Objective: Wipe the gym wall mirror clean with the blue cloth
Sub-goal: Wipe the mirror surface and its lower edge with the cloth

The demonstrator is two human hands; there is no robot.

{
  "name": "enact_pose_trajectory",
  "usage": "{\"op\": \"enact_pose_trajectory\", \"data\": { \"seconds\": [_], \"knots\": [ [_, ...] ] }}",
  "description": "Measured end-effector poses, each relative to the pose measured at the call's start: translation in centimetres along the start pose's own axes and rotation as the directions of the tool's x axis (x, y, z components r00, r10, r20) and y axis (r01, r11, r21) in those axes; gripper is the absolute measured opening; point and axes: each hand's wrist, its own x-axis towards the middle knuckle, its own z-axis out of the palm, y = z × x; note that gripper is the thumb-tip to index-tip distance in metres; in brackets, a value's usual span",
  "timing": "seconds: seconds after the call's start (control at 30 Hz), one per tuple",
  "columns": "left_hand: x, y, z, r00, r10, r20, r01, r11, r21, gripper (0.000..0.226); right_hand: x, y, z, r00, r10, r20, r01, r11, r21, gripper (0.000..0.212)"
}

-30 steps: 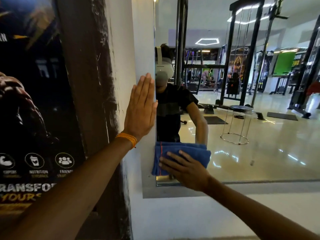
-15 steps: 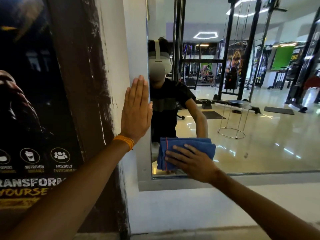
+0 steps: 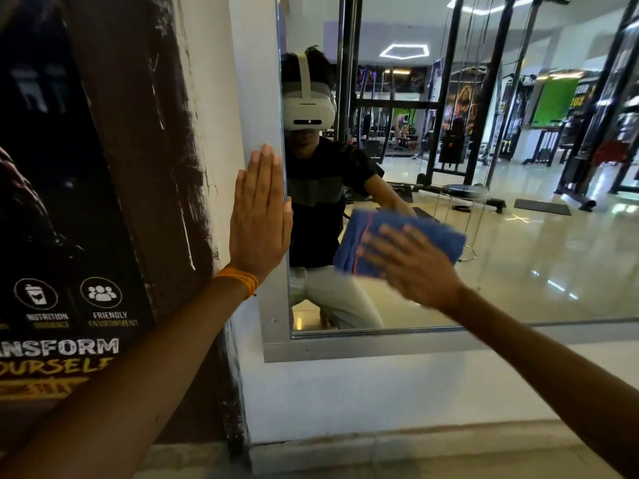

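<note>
The folded blue cloth (image 3: 411,233) has been carried upward and rightward across the large wall mirror (image 3: 518,271), away from its lower left corner. It is pressed to the glass beneath the right hand (image 3: 415,271), whose grip is released, fingers spread flat. The cloth's lower right part is covered by that hand, and both are blurred. The left hand (image 3: 259,223), an orange thread band (image 3: 238,281) at its wrist, is laid flat, fingers straight, at the left edge of the grey metal mirror frame (image 3: 345,347). The dark gym poster (image 3: 69,236) is cut off at the left.
</note>
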Motion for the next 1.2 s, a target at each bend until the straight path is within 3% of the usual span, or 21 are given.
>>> {"op": "enact_pose_trajectory", "data": {
  "seconds": [0.07,0.13,0.17,0.23,0.3,0.37,0.43,0.5,0.53,0.57,0.6,0.67,0.73,0.8,0.87,0.93,1.0,1.03,1.07,1.13,1.2],
  "knots": [
    [-0.4,0.2,0.1,1.0,-0.008,-0.003,0.008,1.0,0.025,0.064,2.8,2.0,-1.0,0.937,0.333,-0.1,-0.329,0.943,0.055,0.059],
    [-0.5,0.2,0.2,1.0,-0.001,0.001,0.001,0.999,0.04,0.065,3.4,-0.8,-0.6,0.852,0.507,-0.129,-0.492,0.86,0.135,0.067],
    [-0.5,0.1,0.1,1.0,0.002,0.006,-0.003,0.999,0.041,0.065,2.4,-3.4,0.3,0.885,0.456,-0.094,-0.442,0.887,0.134,0.076],
    [-0.4,0.2,-0.1,1.0,0.007,0.011,-0.007,0.999,0.035,0.065,-1.1,-7.6,1.9,0.986,0.164,0.03,-0.166,0.982,0.085,0.09],
    [-0.5,0.1,0.0,1.0,0.012,0.0,-0.012,1.0,0.024,0.065,-3.3,-6.5,2.2,0.99,-0.09,0.105,0.092,0.996,-0.009,0.091],
    [-0.5,0.1,0.2,1.0,0.009,-0.009,-0.009,1.0,0.023,0.066,-1.9,-1.8,1.4,0.988,-0.148,0.035,0.149,0.988,-0.03,0.078],
    [-0.6,0.0,0.4,1.0,0.009,-0.013,-0.009,0.999,0.037,0.067,1.4,3.4,-0.5,0.993,0.087,-0.074,-0.088,0.996,-0.006,0.063],
    [-0.6,0.0,0.3,1.0,0.012,-0.019,-0.012,0.999,0.033,0.067,4.7,5.7,-1.8,0.89,0.422,-0.172,-0.414,0.907,0.082,0.059],
    [-0.6,0.0,0.3,1.0,0.015,-0.015,-0.015,1.0,0.026,0.066,5.6,4.9,-2.0,0.822,0.538,-0.186,-0.522,0.843,0.131,0.059],
    [-0.7,0.0,0.2,1.0,0.014,-0.01,-0.013,1.0,0.025,0.066,5.5,3.1,-1.5,0.801,0.569,-0.186,-0.552,0.823,0.134,0.061],
    [-0.7,0.0,0.1,1.0,0.012,-0.002,-0.012,0.999,0.035,0.066,4.4,0.6,-0.5,0.846,0.509,-0.156,-0.496,0.86,0.118,0.063],
    [-0.7,0.0,-0.1,1.0,0.01,0.023,-0.011,0.998,0.056,0.067,0.3,-3.5,1.3,0.973,0.228,-0.031,-0.225,0.972,0.064,0.068],
    [-0.6,-0.1,-0.2,0.999,0.022,0.037,-0.025,0.997,0.069,0.068,-2.1,-2.2,1.1,0.999,-0.016,0.046,0.016,1.0,-0.018,0.068],
    [-0.4,-0.1,-0.7,0.998,0.025,0.05,-0.028,0.998,0.05,0.067,-0.6,2.2,-0.5,0.996,-0.081,0.041,0.084,0.994,-0.063,0.061],
    [0.1,0.1,-1.2,0.998,0.034,0.061,-0.033,0.999,-0.008,0.067,3.1,7.4,-2.8,0.992,0.118,-0.046,-0.121,0.99,-0.078,0.058],
    [2.3,0.3,-1.9,0.999,0.02,0.046,-0.017,0.998,-0.064,0.067,7.3,11.3,-4.5,0.901,0.412,-0.133,-0.421,0.906,-0.046,0.063],
    [6.6,0.4,-2.4,1.0,-0.014,-0.013,0.013,0.994,-0.112,0.069,10.0,11.0,-5.0,0.808,0.559,-0.187,-0.571,0.821,-0.011,0.071],
    [9.0,0.4,-2.7,0.999,-0.026,-0.039,0.022,0.992,-0.121,0.069,10.2,9.3,-4.4,0.828,0.525,-0.197,-0.537,0.844,-0.009,0.072],
    [11.2,0.4,-3.0,0.998,-0.028,-0.055,0.022,0.993,-0.113,0.068,9.5,7.1,-3.4,0.898,0.41,-0.163,-0.417,0.909,-0.015,0.071],
    [14.0,0.0,-3.3,0.997,-0.01,-0.074,0.004,0.997,-0.072,0.066,6.9,3.2,-2.0,0.997,0.059,-0.056,-0.061,0.997,-0.046,0.064],
    [14.4,-0.4,-3.1,0.997,0.004,-0.081,-0.008,0.999,-0.043,0.066,6.4,4.2,-2.3,0.987,-0.159,0.02,0.161,0.983,-0.088,0.06]
  ]
}}
